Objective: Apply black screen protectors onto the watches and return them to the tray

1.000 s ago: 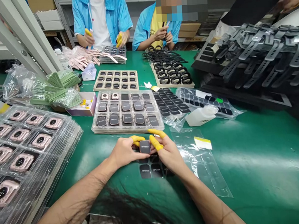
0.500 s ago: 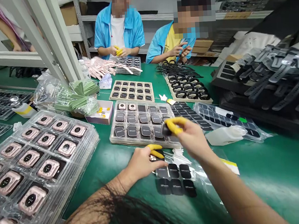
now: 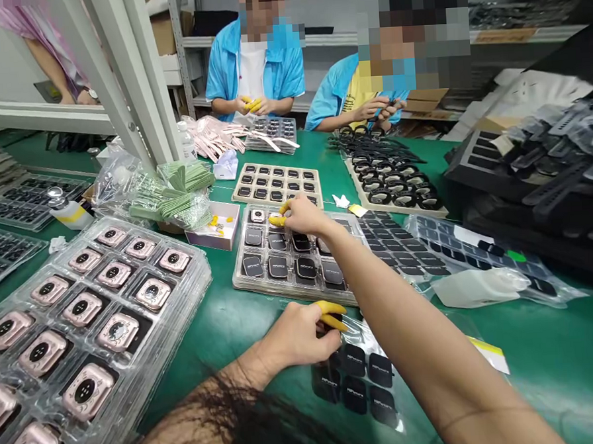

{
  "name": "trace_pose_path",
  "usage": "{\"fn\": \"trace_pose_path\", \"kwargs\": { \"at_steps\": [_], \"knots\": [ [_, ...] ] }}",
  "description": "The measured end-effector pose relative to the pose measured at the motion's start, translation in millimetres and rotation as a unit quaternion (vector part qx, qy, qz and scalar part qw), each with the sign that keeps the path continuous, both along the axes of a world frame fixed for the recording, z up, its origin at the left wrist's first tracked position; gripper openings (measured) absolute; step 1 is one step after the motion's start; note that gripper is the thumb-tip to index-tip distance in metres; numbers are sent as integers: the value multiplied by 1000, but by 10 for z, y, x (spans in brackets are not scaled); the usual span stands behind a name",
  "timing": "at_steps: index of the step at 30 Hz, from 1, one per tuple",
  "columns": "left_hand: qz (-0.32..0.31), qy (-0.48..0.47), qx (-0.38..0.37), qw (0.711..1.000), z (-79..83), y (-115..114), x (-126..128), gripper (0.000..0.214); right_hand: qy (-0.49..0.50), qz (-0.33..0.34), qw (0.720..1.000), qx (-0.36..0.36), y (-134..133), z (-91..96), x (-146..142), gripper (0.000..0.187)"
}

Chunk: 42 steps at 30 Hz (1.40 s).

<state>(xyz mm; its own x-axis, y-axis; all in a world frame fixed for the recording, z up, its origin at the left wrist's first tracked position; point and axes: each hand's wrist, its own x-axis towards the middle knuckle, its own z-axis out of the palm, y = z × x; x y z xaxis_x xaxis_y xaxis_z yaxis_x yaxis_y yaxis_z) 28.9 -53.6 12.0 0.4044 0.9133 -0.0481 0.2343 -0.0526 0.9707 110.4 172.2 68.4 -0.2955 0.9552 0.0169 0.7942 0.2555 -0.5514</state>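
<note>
My right hand (image 3: 301, 215) reaches over the clear plastic tray (image 3: 300, 293), its yellow-covered fingertips bent closed at a back-row pocket. What lies under them is mostly hidden. One pink watch body (image 3: 257, 215) shows in the pocket to the left; in the front rows lie watch bodies faced with dark square films (image 3: 252, 266). Nearer to me, my left hand (image 3: 309, 330) is closed on a small dark watch body (image 3: 333, 323), largely covered by the fingers. Beside and below it, a clear sheet bears several black printed square films (image 3: 354, 359).
At left stands a stack of trays with pink watches (image 3: 118, 331). Green straps (image 3: 186, 194), a small box (image 3: 218, 236) and a beige tray (image 3: 277, 183) lie behind. A white bottle (image 3: 479, 286) lies on its side at right. Two co-workers in blue (image 3: 253, 65) sit opposite.
My right hand has moved left and away from me, from the tray's front right to its back row; the dark piece it held no longer shows. My left hand still holds the watch body.
</note>
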Motion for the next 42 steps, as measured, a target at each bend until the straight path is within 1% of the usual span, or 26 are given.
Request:
{"fn": "trace_pose_path", "kwargs": {
  "at_steps": [2, 4, 5, 6, 7, 8, 9, 11, 13, 14, 16, 18, 20, 22, 25, 27, 28, 30, 31, 32, 33, 34, 36, 37, 39, 42],
  "knots": [
    [-7, -10, -7, 1000, 26, 0, -1, 52, 25, -1, 1000, -12, -28, 66, -25, 35],
    [-5, -23, -15, 1000, 36, 5, 2, 51, 111, -8, 994, -18, -178, 120, 7, 41],
    [-3, -30, -21, 999, 38, 8, 4, 51, 184, -8, 983, -28, -311, 138, 53, 44],
    [-2, -35, -27, 999, 40, 11, 5, 51, 264, -6, 964, -42, -484, 146, 122, 48],
    [0, -36, -33, 999, 43, 14, 6, 52, 340, -4, 939, -57, -693, 141, 212, 50],
    [0, -34, -37, 999, 48, 16, 5, 53, 392, -6, 917, -66, -931, 121, 319, 51],
    [-1, -30, -36, 999, 55, 17, 3, 55, 416, -23, 907, -66, -1187, 85, 439, 50],
    [1, -16, -21, 1000, 69, 15, -4, 58, 441, -97, 891, -44, -1699, -32, 680, 48],
    [4, -1, -9, 1000, 73, 9, -8, 63, 436, -145, 883, -93, -2122, -180, 879, 55],
    [6, 3, -8, 1000, 68, 4, -9, 69, 430, -151, 883, -114, -2276, -250, 952, 55],
    [12, -6, -19, 1000, 50, -6, -7, 84, 418, -145, 886, -136, -2457, -362, 1042, 49],
    [20, -32, -36, 999, 31, -15, -5, 90, 417, -136, 891, -114, -2500, -431, 1069, 42],
    [27, -46, -42, 998, 25, -20, -6, 83, 415, -130, 897, -78, -2470, -471, 1057, 38],
    [32, -46, -40, 998, 37, -19, -11, 76, 406, -119, 904, -60, -2429, -486, 1028, 36],
    [31, -46, -44, 998, 78, -10, -22, 68, 381, -86, 920, -36, -2428, -428, 1011, 31],
    [31, -52, -54, 997, 111, -3, -28, 63, 369, -65, 927, 0, -2481, -334, 1087, 28],
    [33, -54, -58, 996, 126, 1, -29, 61, 377, -66, 924, 10, -2519, -283, 1168, 27],
    [41, -50, -61, 996, 148, 6, -28, 59, 422, -106, 901, 3, -2603, -211, 1425, 29],
    [45, -46, -61, 996, 155, 7, -26, 59, 441, -143, 886, -11, -2641, -202, 1587, 31],
    [49, -42, -60, 996, 159, 7, -23, 59, 436, -186, 880, -17, -2673, -215, 1755, 35],
    [51, -38, -58, 996, 160, 6, -21, 58, 391, -226, 892, -17, -2695, -248, 1912, 41],
    [51, -36, -58, 996, 161, 4, -21, 58, 315, -264, 911, -7, -2707, -296, 2044, 44],
    [40, -34, -56, 997, 165, 0, -28, 56, 156, -314, 935, 49, -2695, -411, 2180, 39],
    [31, -35, -56, 997, 168, -2, -37, 56, 103, -314, 940, 81, -2669, -466, 2176, 35],
    [-2, -36, -63, 997, 181, -3, -62, 56, 72, -262, 955, 121, -2580, -550, 2048, 30],
    [-55, -37, -78, 995, 200, -3, -95, 59, 77, -149, 981, 93, -2411, -576, 1773, 23]
  ]
}}
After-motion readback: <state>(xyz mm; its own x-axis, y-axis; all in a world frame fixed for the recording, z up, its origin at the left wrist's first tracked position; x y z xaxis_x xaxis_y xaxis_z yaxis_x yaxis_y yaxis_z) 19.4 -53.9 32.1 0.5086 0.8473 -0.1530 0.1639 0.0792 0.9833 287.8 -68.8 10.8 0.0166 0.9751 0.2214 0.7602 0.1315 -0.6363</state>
